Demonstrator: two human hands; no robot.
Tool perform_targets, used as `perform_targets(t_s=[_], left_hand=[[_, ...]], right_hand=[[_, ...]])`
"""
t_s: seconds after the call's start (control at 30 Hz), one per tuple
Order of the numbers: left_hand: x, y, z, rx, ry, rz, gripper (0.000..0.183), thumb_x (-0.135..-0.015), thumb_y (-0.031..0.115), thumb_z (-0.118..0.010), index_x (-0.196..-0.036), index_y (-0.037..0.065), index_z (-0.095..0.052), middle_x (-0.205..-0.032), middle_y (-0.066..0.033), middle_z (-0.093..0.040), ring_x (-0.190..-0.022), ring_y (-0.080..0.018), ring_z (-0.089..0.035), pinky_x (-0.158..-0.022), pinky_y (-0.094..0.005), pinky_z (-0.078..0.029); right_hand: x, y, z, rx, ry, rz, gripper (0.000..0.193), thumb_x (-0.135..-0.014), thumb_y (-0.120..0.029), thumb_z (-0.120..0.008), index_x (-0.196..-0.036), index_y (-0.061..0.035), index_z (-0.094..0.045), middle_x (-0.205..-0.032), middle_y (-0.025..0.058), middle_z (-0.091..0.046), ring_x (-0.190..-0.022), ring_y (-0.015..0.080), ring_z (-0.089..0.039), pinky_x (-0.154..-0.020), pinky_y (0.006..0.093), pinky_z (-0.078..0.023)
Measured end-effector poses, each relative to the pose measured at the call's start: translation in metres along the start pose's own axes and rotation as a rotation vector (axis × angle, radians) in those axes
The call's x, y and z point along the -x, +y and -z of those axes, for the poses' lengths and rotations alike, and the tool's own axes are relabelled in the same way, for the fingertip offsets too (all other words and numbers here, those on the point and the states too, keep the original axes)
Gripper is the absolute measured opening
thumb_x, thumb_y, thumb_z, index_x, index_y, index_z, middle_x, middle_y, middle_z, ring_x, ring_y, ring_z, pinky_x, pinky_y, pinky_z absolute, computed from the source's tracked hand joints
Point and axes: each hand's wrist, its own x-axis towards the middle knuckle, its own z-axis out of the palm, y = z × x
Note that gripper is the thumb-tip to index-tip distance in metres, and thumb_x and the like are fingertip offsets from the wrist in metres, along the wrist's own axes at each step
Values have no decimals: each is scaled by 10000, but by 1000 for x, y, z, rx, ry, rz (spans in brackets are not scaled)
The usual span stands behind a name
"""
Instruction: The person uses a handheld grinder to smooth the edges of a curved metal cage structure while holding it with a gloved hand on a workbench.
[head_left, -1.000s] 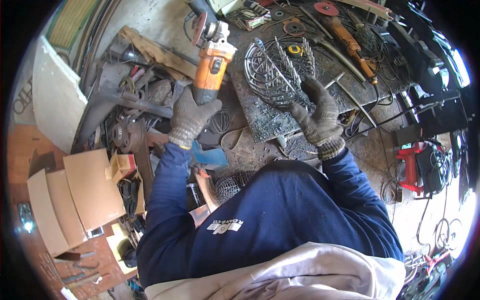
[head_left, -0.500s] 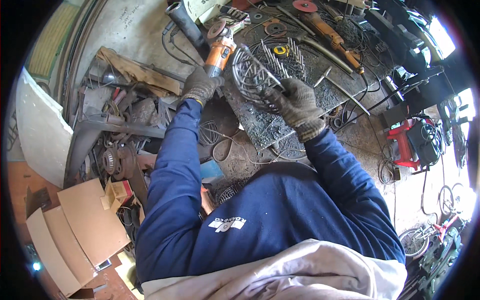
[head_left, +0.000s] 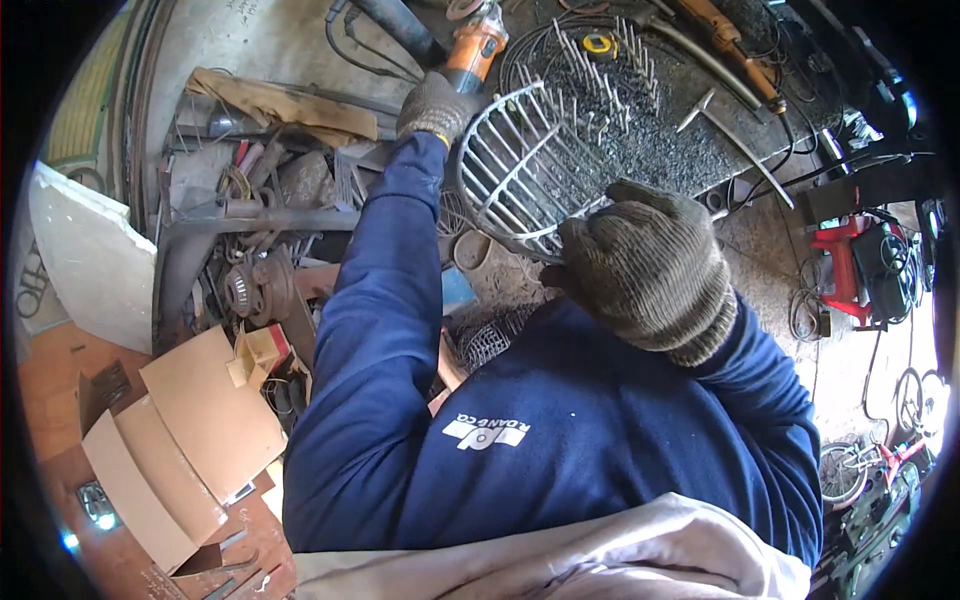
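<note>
My left hand [head_left: 438, 104], in a grey knitted glove, is closed around the body of an orange angle grinder [head_left: 477, 52], whose disc end points away from me. To the right and nearer, my right hand [head_left: 655, 270] wears a matching glove and grips the rim of a rounded metal wire grille [head_left: 518, 174]. The grille is tilted, with its curved bars and cross-bar facing up and left. It is held over the near edge of the dark, grit-covered worktable [head_left: 680, 165]. The fingertips of my right hand are partly hidden behind the glove's back.
On the worktable are several upright metal rods [head_left: 610, 95], a yellow tape measure [head_left: 600, 44], a hammer [head_left: 740, 140] and another orange power tool [head_left: 722, 30]. Scrap metal and a wooden board [head_left: 285, 105] crowd the left. Cardboard boxes [head_left: 210, 405] lie at lower left; cables trail at right.
My right hand has brought the grille closer to me and turned it so its bars face up more. My left hand keeps its hold on the angle grinder. The view has shifted.
</note>
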Motion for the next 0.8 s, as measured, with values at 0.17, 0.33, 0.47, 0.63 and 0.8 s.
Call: perform_targets(t_s=[0.17,0.33,0.47,0.63,0.8], left_hand=[[-37,-38,-39,-69,104,-92,885,-690,570,-829,-1329,25,-551,-1256,-259,-654,-1171,-389,-651,-990,-470,-513],[2,12,-19,-96,8,9,953,-694,588,-816,-1388,20,-492,-1280,-261,-639,-1189,-398,-638,-1009,-478,-503],[6,0,-13,-87,10,-6,969,-707,595,-803,-1413,24,-464,-1314,-267,-616,-1218,-404,-617,-1032,-481,-485],[42,20,0,-157,137,32,934,-733,627,-770,-1400,36,-489,-1293,-252,-617,-1210,-413,-610,-1036,-510,-468],[119,19,6,707,-47,-154,498,-971,380,-631,-1300,13,-558,-1129,-169,-681,-1015,-279,-686,-894,-378,-554]], right_hand=[[10,3,6,24,-19,44,340,-632,-314,-753,-897,-106,-715,-750,30,-647,-692,221,-654,-658,377,-567],[20,15,16,19,-58,102,353,-630,-293,-741,-922,-97,-715,-807,29,-655,-734,225,-659,-674,390,-579],[31,17,17,9,-6,142,355,-624,-272,-727,-928,-88,-711,-798,26,-648,-739,226,-661,-726,402,-596],[43,27,33,-11,-38,181,319,-653,-233,-723,-942,-100,-711,-805,32,-648,-755,222,-673,-761,421,-610],[62,42,54,1,-189,235,299,-691,-164,-703,-982,-95,-716,-866,58,-670,-825,232,-701,-805,435,-616]])
